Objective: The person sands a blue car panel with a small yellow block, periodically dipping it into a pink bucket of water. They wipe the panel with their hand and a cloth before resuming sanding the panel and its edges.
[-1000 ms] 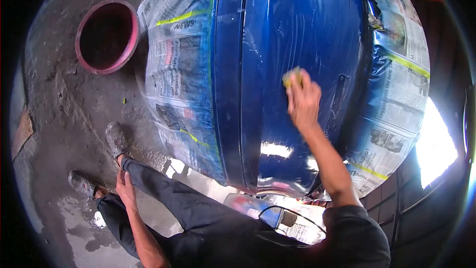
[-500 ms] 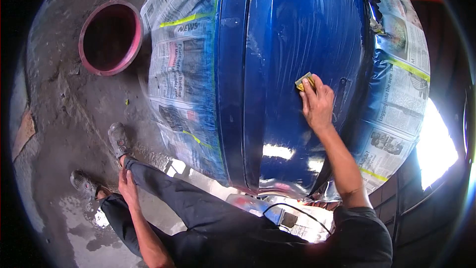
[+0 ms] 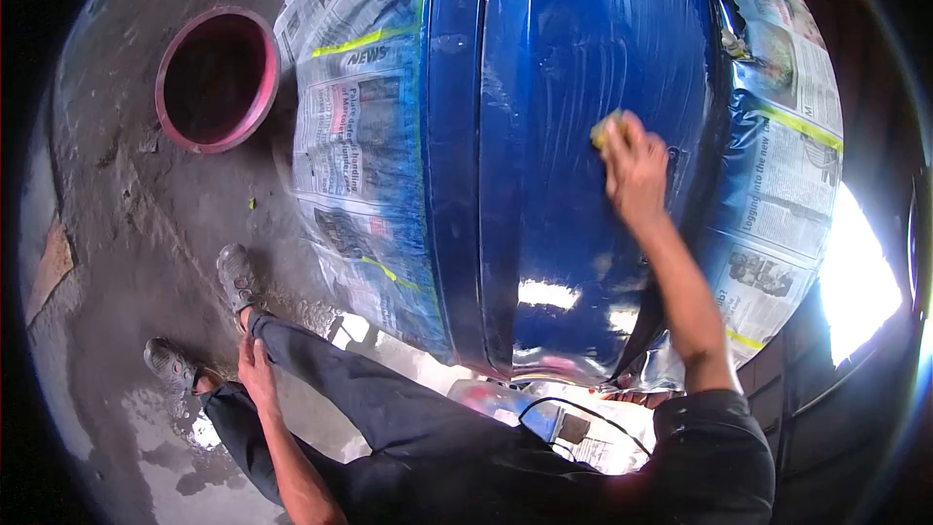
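Observation:
My right hand (image 3: pixel 638 173) grips a small yellowish pad (image 3: pixel 608 129) and presses it on the glossy blue panel (image 3: pixel 564 204). Whitish wet streaks run along the panel above and around the pad. Down at the lower left, my left hand (image 3: pixel 257 375) hangs beside my knee with its fingers stretched out and nothing in them. Newspaper (image 3: pixel 340 126) held with yellow-green tape covers the surface left of the panel, and more newspaper (image 3: pixel 777 194) covers the right side.
A round pink-rimmed tub (image 3: pixel 173 126) stands on the grey, partly wet floor (image 3: pixel 126 262). My shoes (image 3: pixel 236 275) are at the lower left. A dark cable (image 3: pixel 593 412) curves over items below the panel's lower edge.
My right hand has moved up and slightly right across the blue panel with the pad. My left hand has stayed beside my knee, with only a slight shift in the view.

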`<state>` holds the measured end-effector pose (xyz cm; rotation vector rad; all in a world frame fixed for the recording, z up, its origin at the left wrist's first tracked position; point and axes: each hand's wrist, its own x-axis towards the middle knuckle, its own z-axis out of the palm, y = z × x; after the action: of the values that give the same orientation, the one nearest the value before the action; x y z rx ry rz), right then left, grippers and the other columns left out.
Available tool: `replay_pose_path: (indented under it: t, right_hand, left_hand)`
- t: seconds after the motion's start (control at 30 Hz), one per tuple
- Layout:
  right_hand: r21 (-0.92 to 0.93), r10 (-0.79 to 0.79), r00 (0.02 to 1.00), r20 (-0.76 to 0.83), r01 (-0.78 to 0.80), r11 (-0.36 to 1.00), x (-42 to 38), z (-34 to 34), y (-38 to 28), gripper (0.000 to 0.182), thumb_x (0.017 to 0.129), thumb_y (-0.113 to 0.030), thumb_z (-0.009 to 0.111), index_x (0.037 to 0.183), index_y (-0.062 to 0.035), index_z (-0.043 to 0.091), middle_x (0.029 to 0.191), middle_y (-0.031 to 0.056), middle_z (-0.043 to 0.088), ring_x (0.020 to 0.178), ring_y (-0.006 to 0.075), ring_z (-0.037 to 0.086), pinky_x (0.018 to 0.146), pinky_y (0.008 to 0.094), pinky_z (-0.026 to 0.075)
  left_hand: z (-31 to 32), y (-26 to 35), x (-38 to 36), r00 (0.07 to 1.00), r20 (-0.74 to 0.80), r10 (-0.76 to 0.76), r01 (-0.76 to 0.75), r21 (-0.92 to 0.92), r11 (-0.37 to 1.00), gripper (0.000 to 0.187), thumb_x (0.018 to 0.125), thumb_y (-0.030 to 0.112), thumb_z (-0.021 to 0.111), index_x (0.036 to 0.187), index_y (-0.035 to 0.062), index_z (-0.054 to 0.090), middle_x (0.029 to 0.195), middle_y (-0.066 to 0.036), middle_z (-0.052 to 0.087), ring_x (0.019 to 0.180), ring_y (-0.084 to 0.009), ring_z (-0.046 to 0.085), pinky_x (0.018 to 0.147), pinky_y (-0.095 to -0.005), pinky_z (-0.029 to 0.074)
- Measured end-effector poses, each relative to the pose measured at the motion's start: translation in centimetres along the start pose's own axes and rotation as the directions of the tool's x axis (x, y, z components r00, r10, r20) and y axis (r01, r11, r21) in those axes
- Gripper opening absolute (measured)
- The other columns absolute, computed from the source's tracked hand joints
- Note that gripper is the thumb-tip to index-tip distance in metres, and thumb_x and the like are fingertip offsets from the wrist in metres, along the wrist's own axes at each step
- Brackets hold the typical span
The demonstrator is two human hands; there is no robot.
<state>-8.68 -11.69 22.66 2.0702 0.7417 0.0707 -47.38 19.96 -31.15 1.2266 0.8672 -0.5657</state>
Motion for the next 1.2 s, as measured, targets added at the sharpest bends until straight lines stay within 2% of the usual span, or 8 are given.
replay_pose_path:
  t: [0.17,0.33,0.43,0.6,0.7,0.87,1.07,1.2]
  right_hand:
    - [-0.143,0.098,0.977,-0.188,-0.126,0.982,12.3,2.4,3.7,0.032,0.095,-0.02,0.071,0.127,-0.0176,0.067,0.133,0.0058,0.063,0.095,0.0353,0.065,0.082,0.0491,0.053]
    - [0.043,0.086,0.996,-0.004,-0.086,0.995,-1.6,-0.3,-3.2,0.047,0.086,-0.013,0.079,0.132,-0.0123,0.069,0.146,0.012,0.057,0.104,0.039,0.062,0.092,0.0496,0.05]
    - [0.037,-0.015,0.999,0.033,0.014,0.999,-0.5,-0.1,-0.4,0.051,0.085,-0.012,0.079,0.135,-0.0134,0.068,0.149,0.0128,0.055,0.107,0.0402,0.059,0.094,0.0494,0.049]
    - [-0.141,0.05,0.99,-0.129,-0.068,0.988,14.7,2.7,4.7,0.033,0.097,-0.017,0.068,0.13,-0.0179,0.068,0.131,0.0055,0.065,0.096,0.0351,0.065,0.082,0.048,0.053]
    - [-0.101,0.146,0.986,-0.082,-0.154,0.983,11.9,1.4,2.4,0.029,0.098,-0.016,0.067,0.127,-0.0149,0.069,0.132,0.0075,0.064,0.095,0.0338,0.065,0.085,0.0474,0.05]
    - [0.031,-0.001,1.0,0.018,0.001,1.0,1.2,-0.2,-0.1,0.047,0.089,-0.011,0.078,0.134,-0.0131,0.068,0.143,0.0112,0.059,0.108,0.0368,0.061,0.097,0.0479,0.048]
    - [-0.19,0.126,0.982,-0.142,-0.151,0.97,18.8,4.3,7.1,0.034,0.095,-0.015,0.069,0.129,-0.0153,0.069,0.137,0.0085,0.063,0.096,0.0374,0.064,0.084,0.0484,0.051]
    - [-0.065,0.081,0.996,-0.025,-0.082,0.994,8.3,1.6,2.6,0.041,0.09,-0.014,0.075,0.13,-0.017,0.07,0.138,0.0079,0.061,0.104,0.0381,0.062,0.092,0.0515,0.051]
  left_hand:
    - [0.1,1.3,-0.2,0.998,0.029,0.049,-0.051,0.09,0.995,0.049,0.106,0.027,0.058,0.145,-0.0025,0.059,0.137,-0.021,0.068,0.126,-0.0283,0.065,0.109,-0.0375,0.046]
    - [-0.1,1.2,-0.5,0.999,0.007,0.043,-0.043,0.08,0.996,0.049,0.106,0.027,0.058,0.145,-0.0028,0.059,0.137,-0.021,0.068,0.125,-0.0282,0.065,0.109,-0.0379,0.047]
    - [0.0,0.4,-0.1,1.0,-0.003,0.025,-0.025,0.037,0.999,0.048,0.106,0.027,0.059,0.145,-0.0028,0.059,0.137,-0.021,0.068,0.126,-0.0282,0.065,0.109,-0.0382,0.047]
    - [0.5,-0.1,-0.1,0.999,-0.018,0.037,-0.036,0.077,0.996,0.048,0.106,0.027,0.06,0.144,-0.0027,0.06,0.138,-0.021,0.068,0.127,-0.0283,0.065,0.109,-0.0378,0.047]
    - [0.4,0.6,-0.4,0.999,-0.008,0.039,-0.038,0.051,0.998,0.048,0.107,0.027,0.06,0.143,-0.0044,0.06,0.138,-0.022,0.068,0.127,-0.029,0.065,0.109,-0.0376,0.048]
    - [0.6,-0.1,-0.4,1.0,-0.01,0.002,-0.002,-0.005,1.0,0.048,0.107,0.027,0.06,0.143,-0.0041,0.06,0.14,-0.021,0.067,0.127,-0.0293,0.065,0.108,-0.0373,0.048]
    - [1.1,0.4,0.1,1.0,-0.022,0.02,-0.02,0.015,1.0,0.049,0.106,0.028,0.059,0.143,-0.0046,0.06,0.142,-0.02,0.066,0.128,-0.029,0.064,0.11,-0.0373,0.046]
    - [0.6,0.7,-0.1,1.0,-0.018,-0.002,0.003,0.035,0.999,0.05,0.106,0.028,0.059,0.143,-0.0045,0.06,0.141,-0.02,0.066,0.128,-0.0293,0.064,0.111,-0.0379,0.045]
